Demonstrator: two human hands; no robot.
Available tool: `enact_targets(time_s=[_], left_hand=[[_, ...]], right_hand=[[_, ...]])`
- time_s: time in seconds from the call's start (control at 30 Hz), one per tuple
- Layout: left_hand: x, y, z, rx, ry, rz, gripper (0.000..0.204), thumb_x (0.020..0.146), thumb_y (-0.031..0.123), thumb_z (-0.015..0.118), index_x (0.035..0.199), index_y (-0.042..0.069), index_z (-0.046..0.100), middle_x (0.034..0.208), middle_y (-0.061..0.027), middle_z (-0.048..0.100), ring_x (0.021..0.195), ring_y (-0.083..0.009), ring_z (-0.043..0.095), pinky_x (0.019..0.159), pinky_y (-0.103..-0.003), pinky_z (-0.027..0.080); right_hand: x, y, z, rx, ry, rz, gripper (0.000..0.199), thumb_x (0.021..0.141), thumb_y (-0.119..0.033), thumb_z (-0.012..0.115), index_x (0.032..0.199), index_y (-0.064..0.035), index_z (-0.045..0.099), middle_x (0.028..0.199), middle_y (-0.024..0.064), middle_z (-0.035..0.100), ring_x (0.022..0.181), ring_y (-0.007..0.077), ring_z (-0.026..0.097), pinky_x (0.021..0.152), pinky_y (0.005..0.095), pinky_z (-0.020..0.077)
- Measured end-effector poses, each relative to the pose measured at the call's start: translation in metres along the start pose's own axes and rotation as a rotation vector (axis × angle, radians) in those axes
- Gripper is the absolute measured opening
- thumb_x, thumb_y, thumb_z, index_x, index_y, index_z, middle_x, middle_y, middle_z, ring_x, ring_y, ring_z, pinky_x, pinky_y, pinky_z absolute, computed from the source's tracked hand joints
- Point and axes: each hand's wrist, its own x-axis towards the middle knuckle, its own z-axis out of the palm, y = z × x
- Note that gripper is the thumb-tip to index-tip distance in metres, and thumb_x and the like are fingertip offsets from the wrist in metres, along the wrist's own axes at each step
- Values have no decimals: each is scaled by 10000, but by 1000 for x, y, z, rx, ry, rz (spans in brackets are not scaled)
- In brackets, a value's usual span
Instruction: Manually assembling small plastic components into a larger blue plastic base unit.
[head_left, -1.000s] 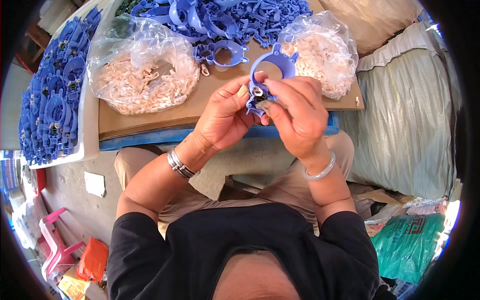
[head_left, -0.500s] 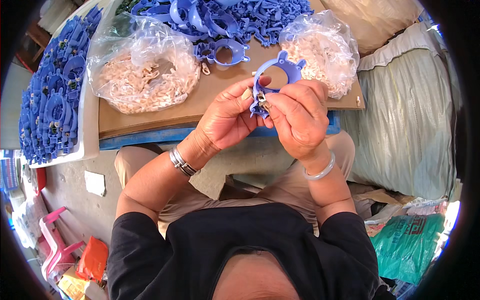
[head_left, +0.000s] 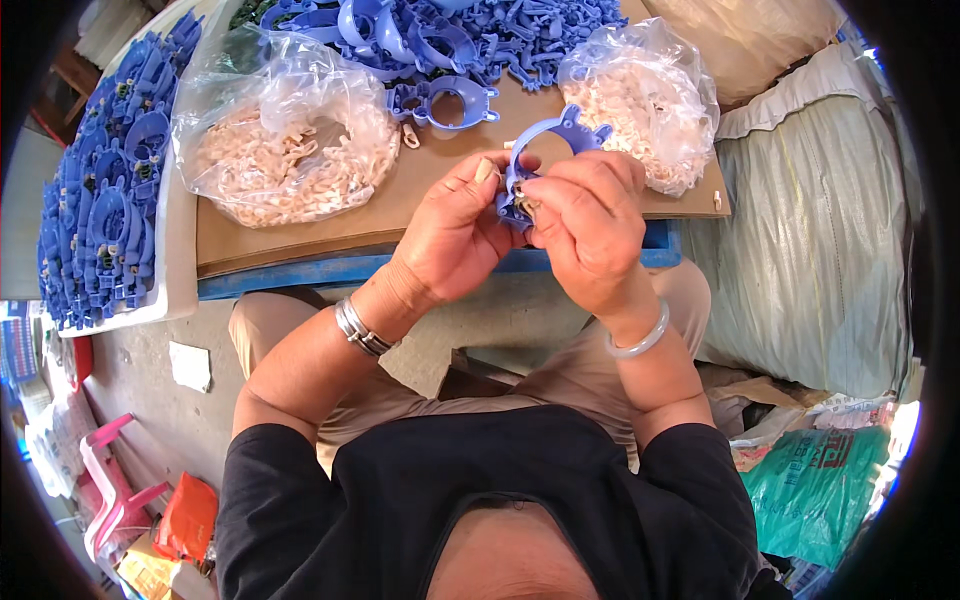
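Observation:
My left hand grips a blue plastic ring-shaped part with ear-like knobs on its rim, holding it above the table's near edge. Its thumb is raised off the part, while the fingers stay behind the lower end. My right hand is closed in a pinch at that lower end, where small pale and dark bits show in a housing. What exactly sits between its fingertips is mostly hidden. A similar blue part lies on the cardboard just beyond my hands.
Clear bags of small cream pieces stand left and right on the cardboard. Blue parts are heaped at the back. A white tray at left holds several blue assemblies. A large woven sack stands at right.
My left thumb has lifted away from the blue part. The part has tilted a little, and my right fingers have shifted slightly left and curled further over its lower end.

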Motion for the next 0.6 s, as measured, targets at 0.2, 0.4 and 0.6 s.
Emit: enact_targets(time_s=[0.2,0.4,0.6], left_hand=[[3,2,-12,-57,-89,-11,255,872,200,504,1082,56,494,1018,-77,561,879,-178,558,727,-356,506],[3,0,-16,-89,-98,-25,244,865,177,516,1070,45,514,1024,-78,566,883,-169,557,723,-340,503],[-2,0,-3,83,-15,20,235,875,138,495,1076,21,532,988,-70,573,842,-166,568,683,-321,503]], right_hand=[[-1,-7,2,-32,101,-48,236,591,-7,648,819,-55,613,812,39,550,736,215,508,678,317,356],[-4,-3,2,-25,73,-68,239,565,-34,669,794,-68,608,793,25,544,725,203,504,665,311,340],[-2,-5,-3,14,34,45,179,622,24,638,786,-38,602,746,68,549,700,223,509,665,321,378]])
